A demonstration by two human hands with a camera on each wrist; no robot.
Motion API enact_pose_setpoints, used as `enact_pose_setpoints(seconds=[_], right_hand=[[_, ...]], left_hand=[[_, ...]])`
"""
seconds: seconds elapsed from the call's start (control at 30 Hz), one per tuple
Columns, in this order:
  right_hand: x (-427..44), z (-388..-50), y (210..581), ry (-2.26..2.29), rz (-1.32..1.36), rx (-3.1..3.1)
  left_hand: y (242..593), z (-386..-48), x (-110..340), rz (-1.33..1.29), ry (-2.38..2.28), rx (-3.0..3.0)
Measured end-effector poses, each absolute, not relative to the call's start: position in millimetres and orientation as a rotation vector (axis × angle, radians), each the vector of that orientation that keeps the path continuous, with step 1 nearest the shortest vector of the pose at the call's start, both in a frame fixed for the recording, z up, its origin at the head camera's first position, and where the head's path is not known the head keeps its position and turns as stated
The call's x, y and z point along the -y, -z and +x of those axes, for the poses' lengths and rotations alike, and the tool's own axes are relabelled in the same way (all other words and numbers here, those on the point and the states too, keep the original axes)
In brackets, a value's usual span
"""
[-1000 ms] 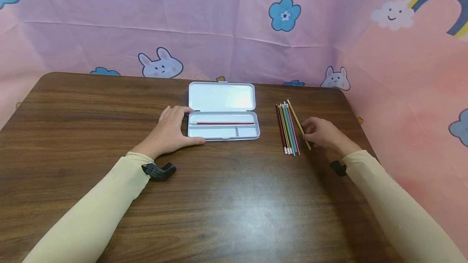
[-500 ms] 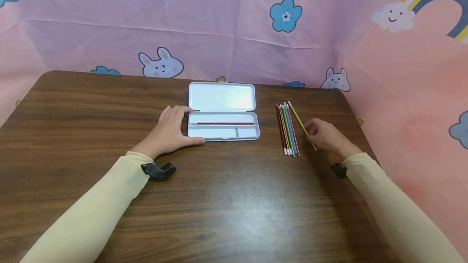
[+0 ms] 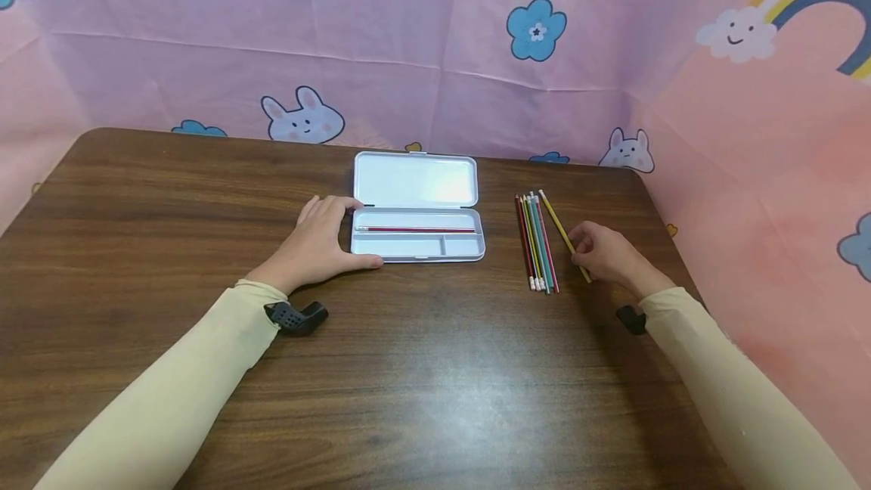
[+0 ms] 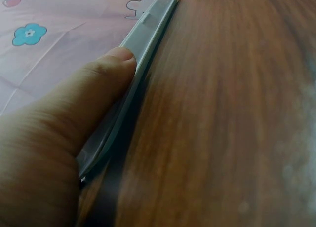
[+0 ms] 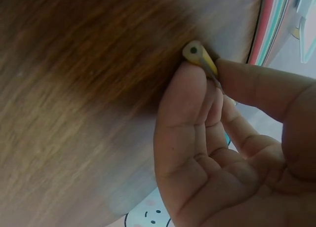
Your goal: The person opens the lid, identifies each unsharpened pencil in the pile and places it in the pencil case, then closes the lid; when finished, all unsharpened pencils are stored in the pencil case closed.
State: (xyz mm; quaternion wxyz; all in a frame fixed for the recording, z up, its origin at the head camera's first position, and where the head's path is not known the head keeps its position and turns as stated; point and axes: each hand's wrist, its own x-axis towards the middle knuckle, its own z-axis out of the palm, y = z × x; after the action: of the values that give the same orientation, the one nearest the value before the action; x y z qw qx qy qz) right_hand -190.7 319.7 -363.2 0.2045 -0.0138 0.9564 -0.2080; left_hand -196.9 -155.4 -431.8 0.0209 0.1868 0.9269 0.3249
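Note:
An opened white pencil case (image 3: 398,247) lies on the table, its lid folded back, with a red pencil (image 3: 415,230) in its long upper compartment. My left hand (image 3: 313,246) spans the case's left end, thumb at the front edge and fingers at the hinge side; in the left wrist view the thumb (image 4: 98,84) touches the case's edge (image 4: 143,44). My right hand (image 3: 608,254) pinches a yellow pencil (image 3: 556,222) near its lower end. The right wrist view shows this pencil's blunt end (image 5: 193,50) between thumb and fingers.
Several pencils (image 3: 536,244) in red, yellow, green and pink lie side by side between the case and my right hand. The brown table (image 3: 408,369) ends at a patterned cloth (image 3: 408,44) behind and at the right.
My right hand has shifted slightly right with the yellow pencil, whose lower end now lies farther from the other pencils. My left hand stays at the case.

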Motion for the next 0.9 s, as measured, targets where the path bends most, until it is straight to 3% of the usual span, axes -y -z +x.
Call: enact_pose_setpoints(seconds=[0.9], right_hand=[[-327.4, -183.2, 364.9, 0.624, -0.025, -2.762]], left_hand=[[432.5, -198.2, 155.0, 0.582, -0.989, -2.881]])
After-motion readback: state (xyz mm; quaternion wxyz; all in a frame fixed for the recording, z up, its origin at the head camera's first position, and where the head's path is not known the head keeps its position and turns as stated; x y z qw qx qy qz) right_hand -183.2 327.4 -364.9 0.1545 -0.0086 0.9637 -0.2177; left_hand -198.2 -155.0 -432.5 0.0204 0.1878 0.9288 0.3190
